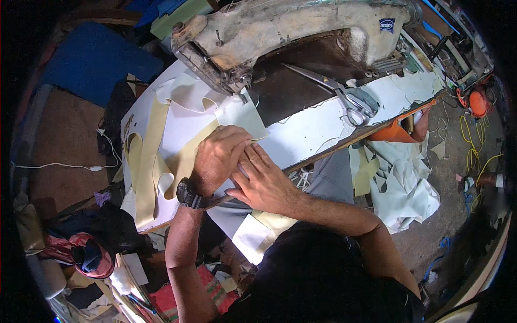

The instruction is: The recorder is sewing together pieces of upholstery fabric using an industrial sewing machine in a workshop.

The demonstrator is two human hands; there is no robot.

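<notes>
My left hand, a dark watch at its wrist, is closed at the table's front edge, over a cream-and-white strip of sheet material. Its fingers curl down and their tips are hidden. Against it lies my right hand, fingers stretched and slightly apart, tips touching the left hand. Just beyond both hands, a white flap of the material sits under the needle area of a worn sewing machine. Cream loops of it spread left across the table. A pale piece hangs below my right hand over my lap.
Scissors lie partly opened on the machine bed, right of the needle. The white tabletop has a chipped wooden edge. White sheets are heaped at the right, below an orange holder. Yellow cords trail across the floor.
</notes>
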